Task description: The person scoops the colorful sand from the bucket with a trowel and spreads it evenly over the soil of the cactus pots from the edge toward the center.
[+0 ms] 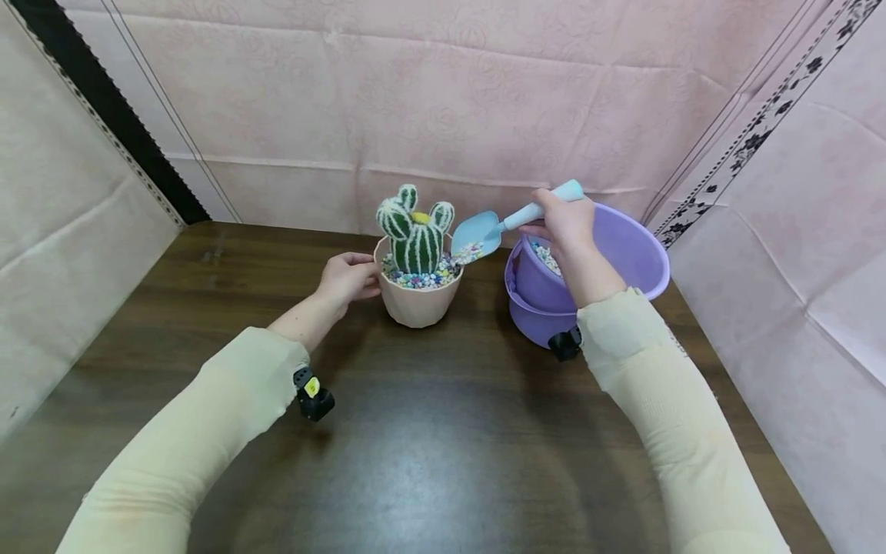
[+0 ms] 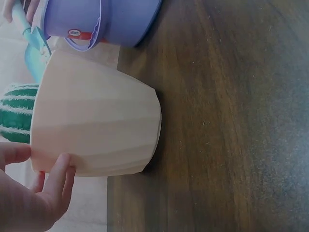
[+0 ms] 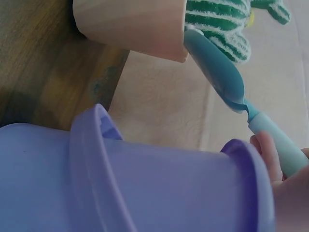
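A pink pot stands on the dark wooden table with a green striped cactus and coloured pebbles in it. My left hand holds the pot's left rim. My right hand grips the handle of a light blue trowel. The blade, carrying some pebbles, is tipped over the pot's right rim. A purple bucket with pebbles inside stands right of the pot, under my right hand.
Pink cloth walls close the table at the back and on both sides. The bucket sits close to the right wall. Bare tabletop lies in front of the pot and bucket, between my two sleeves.
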Demonstrator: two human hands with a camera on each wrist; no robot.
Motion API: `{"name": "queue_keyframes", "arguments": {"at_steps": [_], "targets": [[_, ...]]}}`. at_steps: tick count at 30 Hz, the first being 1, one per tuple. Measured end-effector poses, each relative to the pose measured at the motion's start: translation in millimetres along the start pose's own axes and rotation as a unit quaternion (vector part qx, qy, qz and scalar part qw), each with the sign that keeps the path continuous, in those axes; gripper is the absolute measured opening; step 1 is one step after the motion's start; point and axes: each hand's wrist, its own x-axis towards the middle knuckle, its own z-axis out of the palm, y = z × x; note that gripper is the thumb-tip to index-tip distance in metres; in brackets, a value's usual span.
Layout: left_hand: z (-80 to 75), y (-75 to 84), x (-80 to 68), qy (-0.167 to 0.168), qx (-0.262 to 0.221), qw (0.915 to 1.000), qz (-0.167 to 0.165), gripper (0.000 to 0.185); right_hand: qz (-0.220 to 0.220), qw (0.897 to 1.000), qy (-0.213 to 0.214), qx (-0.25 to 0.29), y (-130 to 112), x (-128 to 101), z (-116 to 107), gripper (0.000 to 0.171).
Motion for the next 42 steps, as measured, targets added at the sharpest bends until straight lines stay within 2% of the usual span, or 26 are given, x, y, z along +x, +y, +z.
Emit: {"name": "queue_keyframes", "arguments": {"at_steps": [9, 18, 22, 26, 32, 35, 37, 42], "targets": [[0.2, 2.0, 4.2, 0.005, -0.010, 0.9999, 0.004, 0.041, -0.037, 0.999, 0.010, -0.017, -1.7, -4.1, 4.7, 0.005], [-4.5, 1.7, 10.5, 0.028, -0.014, 0.9994, 0.017, 0.040, -0.041, 0.999, 0.015, 0.000, -2.1, -4.3, 5.0, 0.007], [-6.5, -0.3, 11.9, 0.035, -0.018, 0.9992, 0.012, 0.041, -0.038, 0.999, 0.015, 0.003, -2.1, -3.9, 4.7, 0.008], [-8.4, -2.7, 9.2, 0.047, -0.016, 0.9986, 0.016, 0.042, -0.027, 0.999, 0.014, 0.032, -3.3, -3.2, -1.0, 0.010], [-13.0, -1.1, -5.6, 0.073, -0.033, 0.9952, 0.056, 0.026, 0.000, 0.993, 0.011, 0.116, -11.5, -0.9, -26.5, 0.005], [-12.4, 6.1, -16.3, 0.055, -0.046, 0.9941, 0.082, 0.020, 0.024, 0.985, 0.017, 0.167, -18.8, 2.3, -44.1, 0.007], [-9.0, 11.8, -23.5, 0.031, -0.049, 0.9939, 0.094, 0.023, 0.047, 0.978, 0.024, 0.203, -24.3, 5.5, -56.6, 0.011], [11.6, 23.6, -37.4, -0.032, -0.053, 0.9926, 0.104, 0.032, 0.091, 0.958, 0.037, 0.270, -35.3, 15.5, -89.3, 0.014]]}}
